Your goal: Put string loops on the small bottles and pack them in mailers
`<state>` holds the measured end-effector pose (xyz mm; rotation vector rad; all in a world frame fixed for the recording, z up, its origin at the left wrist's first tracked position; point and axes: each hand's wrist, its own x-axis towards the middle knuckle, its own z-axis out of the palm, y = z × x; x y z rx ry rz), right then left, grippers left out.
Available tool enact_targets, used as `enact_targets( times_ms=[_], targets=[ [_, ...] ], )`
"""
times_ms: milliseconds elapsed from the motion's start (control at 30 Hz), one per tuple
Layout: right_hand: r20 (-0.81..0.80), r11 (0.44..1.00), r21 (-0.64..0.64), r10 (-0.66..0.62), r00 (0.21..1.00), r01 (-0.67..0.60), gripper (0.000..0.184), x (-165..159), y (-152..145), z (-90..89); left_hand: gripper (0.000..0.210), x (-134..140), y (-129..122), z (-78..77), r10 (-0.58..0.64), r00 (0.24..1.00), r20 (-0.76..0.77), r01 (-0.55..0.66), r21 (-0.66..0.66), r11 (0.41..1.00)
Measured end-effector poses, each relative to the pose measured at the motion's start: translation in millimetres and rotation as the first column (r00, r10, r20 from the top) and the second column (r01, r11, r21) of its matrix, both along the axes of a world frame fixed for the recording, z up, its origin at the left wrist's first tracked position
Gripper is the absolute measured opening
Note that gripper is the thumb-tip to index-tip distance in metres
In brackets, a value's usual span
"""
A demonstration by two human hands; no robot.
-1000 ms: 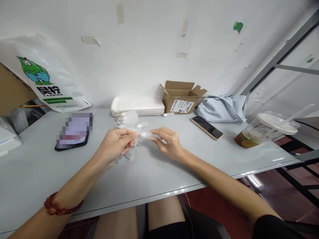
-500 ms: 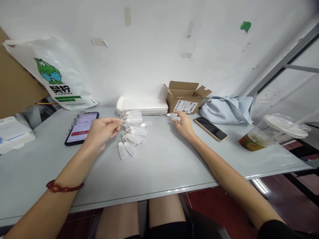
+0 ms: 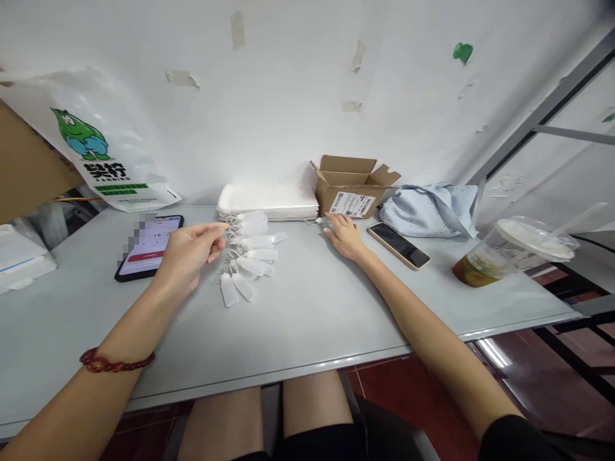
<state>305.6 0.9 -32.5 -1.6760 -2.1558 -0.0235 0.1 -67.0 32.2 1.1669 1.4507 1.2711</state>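
Several small white translucent tags [image 3: 254,242] with thin string loops lie fanned out on the grey table [image 3: 307,307]. At their left edge, my left hand [image 3: 195,253] is closed in a pinch, its fingertips at the string loop of an upper tag. My right hand [image 3: 346,238] reaches forward, palm down with the fingers stretched out. Its fingertips rest over a single white tag [image 3: 319,221] in front of the small cardboard box [image 3: 353,186]. Most of that tag is covered by the fingers; its loop shows to the left.
Behind the tags lies a stack of white trays [image 3: 269,202]. A lit phone [image 3: 154,250] is left of my left hand. To the right are a dark phone [image 3: 398,244], a light blue cloth bag [image 3: 427,208] and a tilted drink cup [image 3: 485,259]. A white plastic bag [image 3: 106,141] stands back left.
The view has shifted slightly. My right fingers have come down over the single tag beside the box and cover more of it. My left hand keeps its pinch by the loops.
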Motion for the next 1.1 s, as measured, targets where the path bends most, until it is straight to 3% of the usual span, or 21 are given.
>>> enact_targets(
  times_ms=[267,600,900,1100],
  targets=[
    [0.039,0.995,0.043,-0.090,0.995,0.089,0.044,-3,0,2.7,0.025,1,0,-1.3,-0.013,1.000,0.021,0.012,0.008,1.000],
    [0.049,1.000,-0.009,-0.005,0.999,0.006,0.043,0,0,3.6,0.022,0,0,-3.0,-0.032,0.999,0.014,0.032,0.008,0.999],
    [0.047,0.999,-0.037,-0.007,0.999,0.008,0.035,-6,-3,8.5,0.024,-1,2,-3.8,-0.020,1.000,0.020,0.020,-0.018,1.000],
    [-0.079,0.995,0.071,0.080,0.994,-0.075,0.030,-15,-12,14.2,0.021,2,-1,-1.1,-0.042,0.999,0.025,0.043,-0.008,0.999]
  ],
)
